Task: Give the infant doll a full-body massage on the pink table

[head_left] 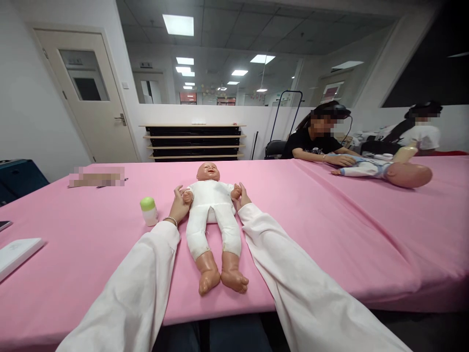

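Note:
A baby doll [212,195] with a white cloth body lies on its back on the pink tablecloth [293,234], feet towards me. My left hand [179,204] is closed around the doll's small hand on the left side. On the other side, my right hand [242,197] holds the doll's other hand, thumb and fingers partly hidden behind it. Both of the doll's arms are bent out beside its chest. A small white bottle with a green cap [148,211] stands left of my left wrist.
At far left lie a white box [18,254] and the edge of a dark phone [5,225]. A blurred brown item [97,177] rests behind. To the right, a co-worker [315,137] touches another doll [406,174]. Another person [421,129] sits beyond.

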Motion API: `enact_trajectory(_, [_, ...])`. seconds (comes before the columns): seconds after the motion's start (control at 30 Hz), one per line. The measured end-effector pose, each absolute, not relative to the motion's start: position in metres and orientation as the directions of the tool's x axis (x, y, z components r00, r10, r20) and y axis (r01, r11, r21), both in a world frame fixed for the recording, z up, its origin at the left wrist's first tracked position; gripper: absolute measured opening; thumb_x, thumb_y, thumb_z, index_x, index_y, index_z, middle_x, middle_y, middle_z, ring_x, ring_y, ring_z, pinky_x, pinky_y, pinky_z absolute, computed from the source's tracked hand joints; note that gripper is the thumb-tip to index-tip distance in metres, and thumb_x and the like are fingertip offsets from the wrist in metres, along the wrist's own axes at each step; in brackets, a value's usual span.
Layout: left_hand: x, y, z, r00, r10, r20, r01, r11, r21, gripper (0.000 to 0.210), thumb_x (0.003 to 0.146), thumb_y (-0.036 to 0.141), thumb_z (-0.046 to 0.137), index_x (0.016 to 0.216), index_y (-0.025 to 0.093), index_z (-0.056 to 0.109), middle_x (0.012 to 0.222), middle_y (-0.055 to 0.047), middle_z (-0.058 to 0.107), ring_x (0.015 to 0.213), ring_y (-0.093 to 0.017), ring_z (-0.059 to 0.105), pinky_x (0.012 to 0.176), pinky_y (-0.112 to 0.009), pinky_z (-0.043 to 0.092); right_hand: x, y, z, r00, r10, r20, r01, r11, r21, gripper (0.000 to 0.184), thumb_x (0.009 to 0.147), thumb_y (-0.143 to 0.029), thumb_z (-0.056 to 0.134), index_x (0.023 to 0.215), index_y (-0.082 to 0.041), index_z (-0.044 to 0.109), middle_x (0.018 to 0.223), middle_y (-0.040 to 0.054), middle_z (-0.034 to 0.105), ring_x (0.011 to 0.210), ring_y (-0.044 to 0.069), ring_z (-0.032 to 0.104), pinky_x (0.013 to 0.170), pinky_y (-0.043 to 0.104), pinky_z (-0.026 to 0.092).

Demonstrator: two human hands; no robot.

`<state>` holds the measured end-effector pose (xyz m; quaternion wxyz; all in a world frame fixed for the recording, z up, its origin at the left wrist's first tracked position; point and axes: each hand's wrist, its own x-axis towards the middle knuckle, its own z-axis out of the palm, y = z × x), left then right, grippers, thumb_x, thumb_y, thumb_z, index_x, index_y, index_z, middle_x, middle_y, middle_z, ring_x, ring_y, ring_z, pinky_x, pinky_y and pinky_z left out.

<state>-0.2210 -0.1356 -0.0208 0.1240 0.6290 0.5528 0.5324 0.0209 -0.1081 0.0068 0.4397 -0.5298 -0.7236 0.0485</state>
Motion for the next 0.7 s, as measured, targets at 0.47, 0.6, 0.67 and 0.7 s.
enact_trajectory(0.47, [-0.211,-0.074,-0.005,-0.226,0.829,0.511,0.82,-0.121,0.559,0.059,0.09,0.044,0.033,0.141,0.018,0.019,0.129,-0.014,0.05,0.115,-0.028,0.049,0.088,-0.039,0.041,0.008,-0.034,0.004,-0.127,0.685,0.718,0.609,0.625,-0.488,0.048,0.094,-0.035,0.016,0.139,-0.022,0.027,0.142,-0.0011,0.036,0.13,0.009,0.033,0.109,0.028,0.028])
enact_trajectory(0.6, [-0.215,-0.058,-0.004,-0.273,0.865,0.421,0.824,-0.015,0.566,0.064,0.09,0.049,0.026,0.144,0.02,0.008,0.123,-0.017,0.051,0.101,-0.031,0.056,0.075,-0.04,0.044,0.008,-0.017,0.002,-0.08,0.731,0.678,0.628,0.565,-0.535,0.046,0.094,-0.037,0.017,0.137,-0.026,0.032,0.136,-0.0019,0.044,0.12,0.01,0.044,0.102,0.027,0.037])
enact_trajectory(0.67, [-0.214,-0.052,-0.002,-0.322,0.868,0.378,0.814,0.051,0.579,0.061,0.09,0.049,0.023,0.144,0.024,0.008,0.121,-0.016,0.05,0.092,-0.03,0.06,0.068,-0.039,0.045,0.007,-0.009,-0.001,-0.066,0.761,0.645,0.65,0.524,-0.551,0.045,0.094,-0.037,0.018,0.135,-0.028,0.035,0.134,-0.0032,0.046,0.117,0.012,0.046,0.098,0.028,0.039])
enact_trajectory(0.7, [-0.214,-0.051,-0.002,-0.339,0.868,0.362,0.809,0.073,0.584,0.058,0.091,0.049,0.022,0.143,0.026,0.011,0.119,-0.016,0.051,0.089,-0.03,0.06,0.066,-0.039,0.045,0.007,-0.006,-0.002,-0.066,0.773,0.631,0.661,0.508,-0.553,0.044,0.094,-0.037,0.018,0.134,-0.029,0.036,0.134,-0.0038,0.047,0.116,0.013,0.047,0.097,0.029,0.04])
